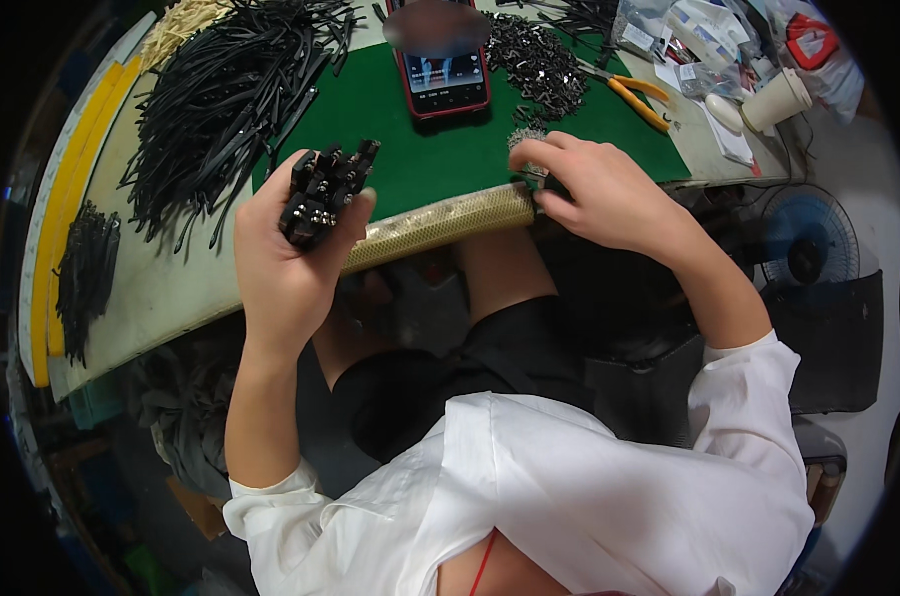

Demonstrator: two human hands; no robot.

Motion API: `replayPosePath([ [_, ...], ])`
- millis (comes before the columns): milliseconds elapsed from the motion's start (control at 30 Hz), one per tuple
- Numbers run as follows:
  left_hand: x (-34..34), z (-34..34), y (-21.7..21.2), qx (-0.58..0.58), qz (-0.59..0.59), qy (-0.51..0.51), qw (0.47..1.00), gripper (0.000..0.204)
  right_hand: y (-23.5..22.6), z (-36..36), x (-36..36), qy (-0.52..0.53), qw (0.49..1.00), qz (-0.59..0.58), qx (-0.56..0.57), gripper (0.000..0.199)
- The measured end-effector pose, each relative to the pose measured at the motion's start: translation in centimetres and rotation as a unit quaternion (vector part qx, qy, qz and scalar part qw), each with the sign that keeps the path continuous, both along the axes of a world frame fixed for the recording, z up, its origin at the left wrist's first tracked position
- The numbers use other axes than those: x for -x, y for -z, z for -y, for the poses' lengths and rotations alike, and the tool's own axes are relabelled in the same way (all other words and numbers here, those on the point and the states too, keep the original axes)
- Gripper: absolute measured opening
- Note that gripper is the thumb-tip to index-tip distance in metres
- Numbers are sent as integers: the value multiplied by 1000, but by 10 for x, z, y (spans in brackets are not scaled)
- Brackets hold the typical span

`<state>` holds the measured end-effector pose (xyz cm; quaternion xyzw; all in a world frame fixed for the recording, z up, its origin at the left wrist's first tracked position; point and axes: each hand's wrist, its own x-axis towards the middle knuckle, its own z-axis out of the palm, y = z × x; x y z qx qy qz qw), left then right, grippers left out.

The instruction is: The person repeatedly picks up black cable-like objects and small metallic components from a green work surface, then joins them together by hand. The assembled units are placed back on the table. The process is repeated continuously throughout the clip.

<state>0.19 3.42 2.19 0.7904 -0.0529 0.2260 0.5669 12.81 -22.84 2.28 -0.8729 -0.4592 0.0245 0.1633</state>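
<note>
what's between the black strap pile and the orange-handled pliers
A red-cased phone and, nearer the pliers, a heap of small dark pieces, in the head view.

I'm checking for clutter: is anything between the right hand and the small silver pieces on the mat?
Nothing visible: the small silver pieces lie on the green mat, close beside the right hand.

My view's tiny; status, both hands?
Left hand gripping silver-tipped black bundle. Right hand beside small silvery pile; grip unclear. Red-cased phone beyond, not between.

Hands [609, 199], black parts [323, 194], green mat [410, 159]
</note>
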Motion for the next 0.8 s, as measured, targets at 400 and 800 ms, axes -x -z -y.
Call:
replayPosePath([
  [400, -1, 19, 5, 205, -2, -12, 979, 14, -35, -52, 58, 16, 746, -572, -341, 36],
  [800, -4, 21, 2, 181, 2, -23, 983, 8, -22, -61, 58, 25, 740, -566, -363, 36],
])
